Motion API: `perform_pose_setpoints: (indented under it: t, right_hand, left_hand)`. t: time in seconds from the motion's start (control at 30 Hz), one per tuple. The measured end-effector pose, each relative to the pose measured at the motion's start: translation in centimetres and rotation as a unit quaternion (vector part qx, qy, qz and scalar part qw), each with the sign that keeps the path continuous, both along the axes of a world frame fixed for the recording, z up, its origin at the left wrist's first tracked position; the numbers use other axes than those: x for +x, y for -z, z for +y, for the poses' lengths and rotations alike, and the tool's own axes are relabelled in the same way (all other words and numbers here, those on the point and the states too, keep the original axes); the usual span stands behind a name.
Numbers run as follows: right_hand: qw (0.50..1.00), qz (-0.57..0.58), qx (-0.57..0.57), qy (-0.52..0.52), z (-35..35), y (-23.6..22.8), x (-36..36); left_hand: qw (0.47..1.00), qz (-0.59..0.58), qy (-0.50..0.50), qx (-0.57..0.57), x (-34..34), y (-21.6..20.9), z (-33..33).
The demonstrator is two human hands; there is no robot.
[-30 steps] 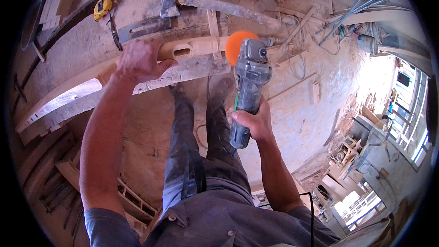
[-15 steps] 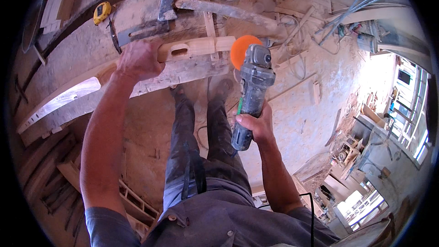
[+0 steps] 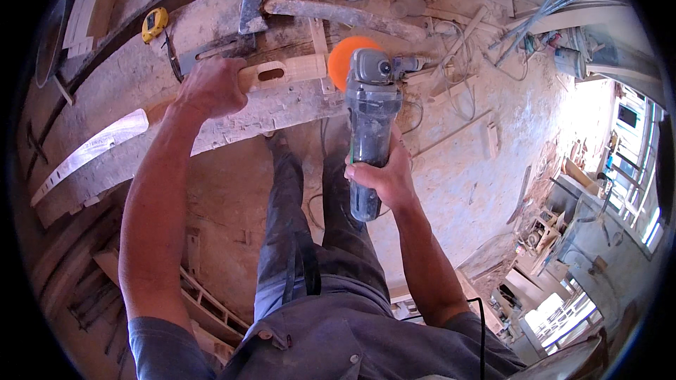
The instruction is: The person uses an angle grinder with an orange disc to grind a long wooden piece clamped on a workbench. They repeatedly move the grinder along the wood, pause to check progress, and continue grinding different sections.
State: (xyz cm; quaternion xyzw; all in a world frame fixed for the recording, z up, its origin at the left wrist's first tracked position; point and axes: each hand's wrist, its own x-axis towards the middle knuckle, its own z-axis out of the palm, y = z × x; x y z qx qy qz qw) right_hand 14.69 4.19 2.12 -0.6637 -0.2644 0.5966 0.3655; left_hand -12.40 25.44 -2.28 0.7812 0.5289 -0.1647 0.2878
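My left hand (image 3: 211, 89) is closed around a long, pale curved piece of wood (image 3: 299, 70) with an oval slot near its right part. The wood lies along a heavy timber bench (image 3: 282, 110). In my right hand (image 3: 391, 177) is an angle grinder (image 3: 373, 116), gripped by its dark body with the head pointing away from me. Its orange round disc (image 3: 347, 58) is at the right end of the wood; the grinder's head and disc hide that end, so I cannot tell whether they touch.
A hammer-like tool with a wooden handle (image 3: 338, 15) lies on the bench, near a yellow tape measure (image 3: 155, 24) and a flat metal plate (image 3: 218, 51). Cables (image 3: 458, 95) and wood strips lie on the floor at right. Metal rods (image 3: 546, 10) lean far right.
My right hand has brought the angle grinder left and slightly away from me, so the disc now overlaps the wood's right end. My left hand keeps its grip, shifted slightly left.
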Motion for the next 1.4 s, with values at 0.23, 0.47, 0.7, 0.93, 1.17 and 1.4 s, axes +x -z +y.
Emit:
perform_pose_setpoints:
  t: [0.23, 0.47, 0.7, 0.93, 1.17, 1.4]
  right_hand:
    - [0.999, 0.039, -0.012, 0.01, -1.0, 0.7, 0.5]
    - [0.999, 0.025, -0.018, -0.007, 0.8, 0.2, 0.6]
    - [0.999, 0.025, -0.027, -0.019, 0.1, -0.5, 0.4]
    - [0.998, 0.035, -0.053, 0.008, 1.3, -0.7, 0.5]
    - [0.999, 0.006, -0.035, -0.023, 0.0, -0.4, 0.3]
    - [0.998, 0.004, -0.056, 0.007, 1.3, -1.9, 0.5]
  left_hand:
    - [0.999, -0.026, 0.005, 0.02, -0.3, 0.3, -0.3]
    - [0.999, -0.029, 0.01, 0.031, -0.7, 0.9, -0.4]
    - [0.999, -0.025, -0.003, 0.029, -0.2, 0.2, -0.6]
    - [0.999, -0.02, -0.011, 0.024, -0.2, 0.3, -0.8]
    - [0.998, -0.038, 0.001, 0.044, -0.5, 0.8, -1.2]
    - [0.997, -0.025, 0.005, 0.077, -0.7, 1.3, -1.9]
